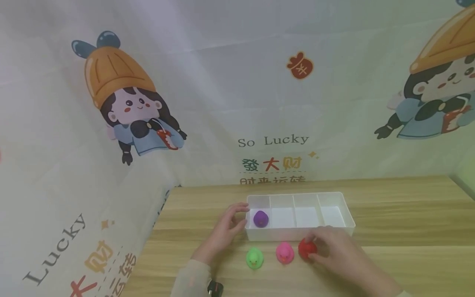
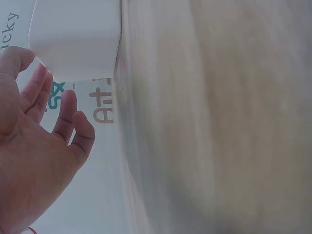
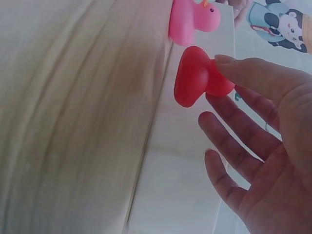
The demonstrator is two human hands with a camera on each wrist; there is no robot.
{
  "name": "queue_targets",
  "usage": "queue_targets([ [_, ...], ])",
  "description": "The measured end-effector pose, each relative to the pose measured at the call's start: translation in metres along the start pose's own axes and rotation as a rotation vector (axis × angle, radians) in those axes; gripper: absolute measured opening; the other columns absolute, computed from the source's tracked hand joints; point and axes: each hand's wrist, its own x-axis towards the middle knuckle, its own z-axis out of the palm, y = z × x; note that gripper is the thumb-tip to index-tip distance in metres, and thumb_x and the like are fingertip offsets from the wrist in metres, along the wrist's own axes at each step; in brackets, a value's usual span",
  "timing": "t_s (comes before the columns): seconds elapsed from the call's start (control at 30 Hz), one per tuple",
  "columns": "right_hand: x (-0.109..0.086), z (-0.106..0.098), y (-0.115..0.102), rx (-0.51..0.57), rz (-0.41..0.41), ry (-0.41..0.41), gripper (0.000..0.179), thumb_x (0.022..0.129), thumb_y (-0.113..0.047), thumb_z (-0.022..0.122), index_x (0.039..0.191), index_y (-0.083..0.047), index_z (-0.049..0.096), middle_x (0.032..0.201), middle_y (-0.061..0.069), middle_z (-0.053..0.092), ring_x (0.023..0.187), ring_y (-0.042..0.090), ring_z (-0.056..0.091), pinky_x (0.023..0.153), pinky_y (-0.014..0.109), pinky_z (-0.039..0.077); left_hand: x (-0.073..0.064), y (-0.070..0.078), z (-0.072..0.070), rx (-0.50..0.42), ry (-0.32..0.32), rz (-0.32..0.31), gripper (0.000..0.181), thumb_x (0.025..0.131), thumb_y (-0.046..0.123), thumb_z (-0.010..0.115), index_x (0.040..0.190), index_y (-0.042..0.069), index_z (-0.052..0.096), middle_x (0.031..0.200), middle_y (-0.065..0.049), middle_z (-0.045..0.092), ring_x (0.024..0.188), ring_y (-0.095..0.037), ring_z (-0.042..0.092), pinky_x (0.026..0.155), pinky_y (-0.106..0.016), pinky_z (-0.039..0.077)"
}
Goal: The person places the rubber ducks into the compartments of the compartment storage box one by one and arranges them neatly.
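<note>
In the head view my right hand pinches a red rubber duck between thumb and fingers, just in front of the white divided box. The right wrist view shows the red duck lifted off the table, its base turned outward. At the box's left end is my left hand. Its fingertips touch the corner of the box, the fingers loosely bent. A purple duck sits in the leftmost compartment. On the table before the box stand a green duck and a pink duck.
The wooden table extends to both sides of the box. Behind it hangs a printed cloth with cartoon figures and lettering. A small black object lies by the left sleeve.
</note>
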Motion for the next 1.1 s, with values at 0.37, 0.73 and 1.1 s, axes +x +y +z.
queue_targets([
  [0.37, 0.001, -0.007, -0.008, 0.024, -0.027, 0.046, 0.031, 0.066, -0.026, 0.077, 0.091, -0.03, 0.059, 0.09, -0.024, 0.054, 0.085, 0.003, 0.052, 0.073, 0.025, 0.046, 0.001, -0.004, 0.001, -0.025, -0.004, 0.011, 0.03, 0.084, 0.001, 0.055, 0.114, 0.0, 0.05, 0.13, -0.015, 0.039, 0.085, -0.03, 0.047, 0.074, -0.048, 0.04],
  [0.73, 0.006, -0.012, -0.012, 0.011, -0.109, 0.104, 0.032, 0.067, -0.024, 0.076, 0.092, -0.028, 0.058, 0.092, -0.022, 0.055, 0.083, 0.005, 0.052, 0.072, 0.025, 0.045, 0.004, -0.039, 0.008, 0.016, 0.015, 0.004, 0.031, 0.085, 0.006, 0.057, 0.116, 0.008, 0.051, 0.13, 0.001, 0.04, 0.085, -0.021, 0.047, 0.074, -0.038, 0.043],
  [1.1, 0.011, -0.016, -0.014, 0.004, -0.149, 0.175, 0.032, 0.065, -0.023, 0.077, 0.091, -0.028, 0.059, 0.091, -0.022, 0.056, 0.081, 0.005, 0.052, 0.071, 0.021, 0.044, 0.001, -0.008, 0.001, -0.027, 0.006, 0.034, 0.03, 0.084, 0.0, 0.055, 0.114, 0.001, 0.05, 0.129, -0.015, 0.04, 0.084, -0.028, 0.047, 0.073, -0.046, 0.041],
])
